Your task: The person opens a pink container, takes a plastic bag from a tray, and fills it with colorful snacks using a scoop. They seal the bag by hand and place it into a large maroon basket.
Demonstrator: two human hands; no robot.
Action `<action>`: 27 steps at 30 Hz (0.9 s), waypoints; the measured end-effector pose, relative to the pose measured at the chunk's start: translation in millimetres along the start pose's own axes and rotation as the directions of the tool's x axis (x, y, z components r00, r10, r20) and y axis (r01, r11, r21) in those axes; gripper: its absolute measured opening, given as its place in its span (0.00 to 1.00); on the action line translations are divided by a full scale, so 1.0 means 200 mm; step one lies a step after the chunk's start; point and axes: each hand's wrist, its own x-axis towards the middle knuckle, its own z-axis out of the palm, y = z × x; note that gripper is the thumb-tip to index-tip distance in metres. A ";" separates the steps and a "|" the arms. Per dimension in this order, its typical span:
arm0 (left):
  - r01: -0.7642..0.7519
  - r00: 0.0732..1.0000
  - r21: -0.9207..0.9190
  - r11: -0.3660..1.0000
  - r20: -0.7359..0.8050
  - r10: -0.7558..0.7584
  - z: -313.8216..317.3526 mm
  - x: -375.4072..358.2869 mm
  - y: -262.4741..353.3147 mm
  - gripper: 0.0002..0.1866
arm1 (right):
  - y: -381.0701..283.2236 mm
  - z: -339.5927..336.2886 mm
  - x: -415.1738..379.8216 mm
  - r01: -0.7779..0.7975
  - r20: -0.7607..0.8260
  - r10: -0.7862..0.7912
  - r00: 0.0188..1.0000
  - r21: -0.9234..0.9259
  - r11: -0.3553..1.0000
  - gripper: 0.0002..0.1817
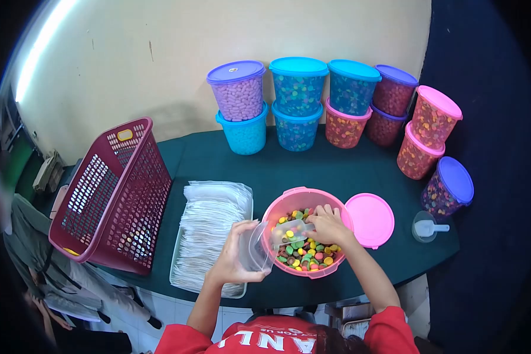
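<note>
A pink tub (pixel 343 219) holds many red, green, yellow and brown candies (pixel 304 253). My left hand (pixel 237 256) grips a clear plastic cup (pixel 256 248), tilted at the tub's left rim. Over the candies, my right hand (pixel 329 224) has its fingers closed round a translucent scoop (pixel 292 233); the scoop holds a few candies and its front end is close to the cup's mouth. Right of the tub lies a round pink lid (pixel 370 220). A tray (pixel 174 259) packed with white packets (pixel 212 236) is left of my left hand.
Stacked lidded tubs (pixel 300 94) of candies line the table's back. A purple-lidded tub (pixel 447 187) and a small cup (pixel 423 226) with a white scoop (pixel 435 228) stand right. A maroon basket (pixel 115 200) is at left. A person's legs (pixel 94 283) show beyond the table's left edge.
</note>
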 end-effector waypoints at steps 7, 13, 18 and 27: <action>0.100 0.995 -0.405 0.909 0.058 -0.084 -0.04 -0.01 -0.02 0.41 | 0.02 0.00 0.00 0.090 -0.291 -0.064 0.955 0.077 0.993 0.10; 0.089 0.956 -0.793 0.602 -0.100 -0.274 0.07 -0.11 -0.09 0.38 | 0.02 -0.05 0.09 0.111 -0.505 -0.217 0.835 -0.232 0.966 0.07; 0.177 0.921 -0.688 0.704 -0.137 -0.366 0.10 -0.13 0.01 0.49 | 0.05 -0.01 0.22 0.245 -0.425 -0.374 0.824 -0.328 0.912 0.08; 0.295 0.881 -0.617 0.730 -0.121 -0.458 0.28 -0.26 0.16 0.50 | 0.06 -0.03 0.19 0.534 -0.189 -0.541 0.820 -0.088 0.841 0.06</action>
